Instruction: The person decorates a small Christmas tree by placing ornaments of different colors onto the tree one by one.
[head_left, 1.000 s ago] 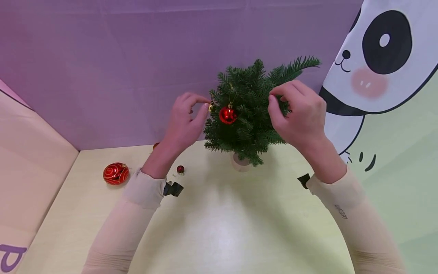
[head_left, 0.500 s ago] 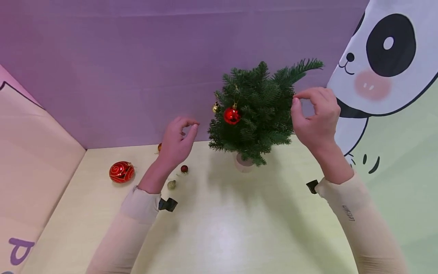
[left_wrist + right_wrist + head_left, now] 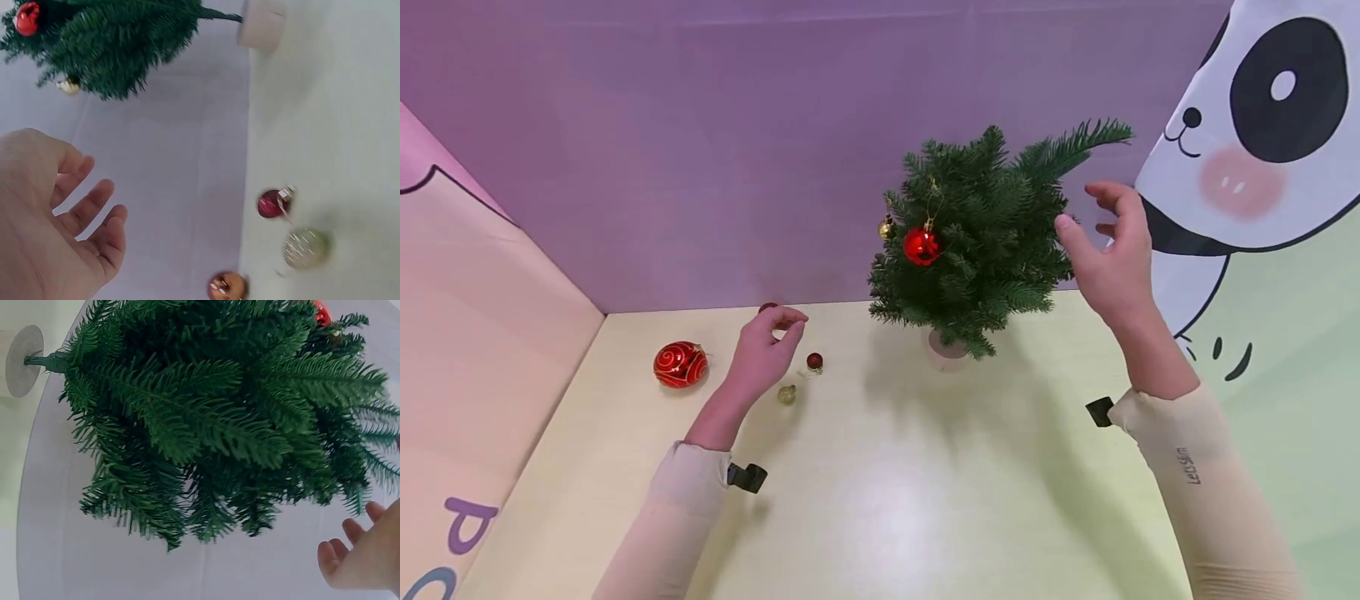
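Observation:
A small artificial Christmas tree (image 3: 977,225) stands in a pale round base (image 3: 946,348). On its left side hang a shiny red bauble (image 3: 921,247) and a small gold bauble (image 3: 886,228). My left hand (image 3: 760,354) is over the table left of the tree, fingers loosely curled and holding nothing. Near it lie a small dark red bauble (image 3: 815,362) and a glittery gold one (image 3: 786,394). A copper-coloured bauble (image 3: 227,285) shows in the left wrist view; the hand partly hides it in the head view. My right hand (image 3: 1116,258), fingers spread and holding nothing, is beside the tree's right branches.
A large red bauble with gold swirls (image 3: 681,364) lies at the table's left. Behind the table (image 3: 880,467) hangs a purple cloth backdrop (image 3: 737,167). A panda-printed panel (image 3: 1285,333) borders the right side.
My left hand has let go beside the small gold bauble and moved down and left towards the loose baubles. My right hand has moved right, off the branches, and its fingers have spread.

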Motion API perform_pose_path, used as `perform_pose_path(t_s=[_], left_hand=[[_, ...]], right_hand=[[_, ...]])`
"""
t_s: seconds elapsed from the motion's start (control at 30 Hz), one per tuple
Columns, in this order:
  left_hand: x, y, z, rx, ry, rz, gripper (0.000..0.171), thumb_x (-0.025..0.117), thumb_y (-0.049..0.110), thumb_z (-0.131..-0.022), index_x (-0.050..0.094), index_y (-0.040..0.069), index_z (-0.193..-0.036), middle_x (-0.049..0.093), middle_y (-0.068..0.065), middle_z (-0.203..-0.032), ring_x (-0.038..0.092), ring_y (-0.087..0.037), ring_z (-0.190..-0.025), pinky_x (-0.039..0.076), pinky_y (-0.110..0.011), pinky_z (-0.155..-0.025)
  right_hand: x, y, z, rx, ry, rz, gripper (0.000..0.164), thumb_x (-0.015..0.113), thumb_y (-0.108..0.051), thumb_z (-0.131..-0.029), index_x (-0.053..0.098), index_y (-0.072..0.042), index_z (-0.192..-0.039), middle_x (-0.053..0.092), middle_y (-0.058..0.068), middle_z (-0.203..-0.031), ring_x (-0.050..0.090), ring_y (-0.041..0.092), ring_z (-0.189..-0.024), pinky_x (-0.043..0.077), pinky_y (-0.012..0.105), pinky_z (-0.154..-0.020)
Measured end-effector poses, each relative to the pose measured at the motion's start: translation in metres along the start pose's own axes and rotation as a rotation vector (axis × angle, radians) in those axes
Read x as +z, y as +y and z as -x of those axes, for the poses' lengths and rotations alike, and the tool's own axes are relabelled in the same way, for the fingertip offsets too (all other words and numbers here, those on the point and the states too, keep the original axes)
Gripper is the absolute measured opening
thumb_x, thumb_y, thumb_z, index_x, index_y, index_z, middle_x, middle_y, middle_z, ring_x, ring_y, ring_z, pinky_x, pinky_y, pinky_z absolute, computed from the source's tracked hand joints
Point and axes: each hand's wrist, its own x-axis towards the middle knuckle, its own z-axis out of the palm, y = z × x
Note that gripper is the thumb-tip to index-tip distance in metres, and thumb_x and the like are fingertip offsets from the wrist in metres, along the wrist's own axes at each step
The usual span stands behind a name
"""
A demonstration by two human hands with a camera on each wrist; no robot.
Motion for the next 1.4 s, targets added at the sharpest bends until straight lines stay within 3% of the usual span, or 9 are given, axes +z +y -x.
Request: perform_pose_path(t_s=[0.13, 0.4, 0.63, 0.97, 1.23, 1.4], left_hand=[[-0.003, -0.017, 0.009, -0.045, -0.037, -0.007, 0.02, 0.054, 0.015, -0.099, 0.065, 0.004, -0.112, 0.063, -0.011, -0.107, 0.056, -0.026, -0.101, 0.045, -0.039, -0.077], [-0.007, -0.037, 0.025, -0.137, -0.082, -0.028, 0.022, 0.053, 0.013, -0.099, 0.064, 0.002, -0.114, 0.063, -0.014, -0.107, 0.056, -0.029, -0.102, 0.043, -0.041, -0.083], [-0.015, -0.052, 0.034, -0.199, -0.093, -0.055, 0.022, 0.054, 0.012, -0.098, 0.064, -0.001, -0.114, 0.064, -0.015, -0.11, 0.058, -0.03, -0.1, 0.046, -0.041, -0.081], [-0.017, -0.063, 0.043, -0.26, -0.147, -0.074, 0.026, 0.056, 0.015, -0.098, 0.063, -0.001, -0.116, 0.064, -0.014, -0.11, 0.058, -0.032, -0.101, 0.048, -0.037, -0.076], [-0.014, -0.066, 0.044, -0.293, -0.191, -0.065, 0.028, 0.055, 0.017, -0.099, 0.061, -0.002, -0.118, 0.063, -0.018, -0.115, 0.06, -0.034, -0.104, 0.05, -0.04, -0.079], [-0.006, -0.072, 0.051, -0.345, -0.182, -0.029, 0.03, 0.056, 0.019, -0.099, 0.06, -0.001, -0.121, 0.06, -0.019, -0.118, 0.058, -0.034, -0.106, 0.05, -0.037, -0.078]], right_hand=[[0.0, 0.006, -0.003, 0.051, -0.069, -0.043, 0.056, 0.057, -0.02, -0.092, 0.04, 0.0, -0.142, 0.037, 0.011, -0.146, 0.032, 0.019, -0.133, 0.028, 0.028, -0.105], [0.004, 0.019, -0.01, -0.074, -0.11, -0.17, 0.065, 0.058, -0.028, -0.092, 0.036, 0.001, -0.146, 0.035, 0.013, -0.149, 0.029, 0.023, -0.139, 0.023, 0.03, -0.111], [0.012, 0.023, -0.012, -0.107, -0.159, -0.292, 0.071, 0.063, -0.035, -0.091, 0.034, -0.003, -0.148, 0.033, 0.009, -0.151, 0.027, 0.022, -0.141, 0.018, 0.034, -0.113], [0.025, 0.026, -0.011, -0.096, -0.096, -0.422, 0.081, 0.069, -0.037, -0.088, 0.027, -0.003, -0.148, 0.031, 0.012, -0.151, 0.026, 0.025, -0.14, 0.017, 0.037, -0.113], [0.021, 0.023, -0.007, -0.041, -0.116, -0.358, 0.084, 0.067, -0.035, -0.09, 0.019, -0.003, -0.151, 0.026, 0.01, -0.154, 0.021, 0.021, -0.142, 0.015, 0.038, -0.114], [0.022, 0.022, -0.005, -0.02, -0.15, -0.304, 0.079, 0.065, -0.029, -0.092, 0.019, -0.004, -0.152, 0.024, 0.007, -0.155, 0.019, 0.018, -0.143, 0.015, 0.043, -0.114]])
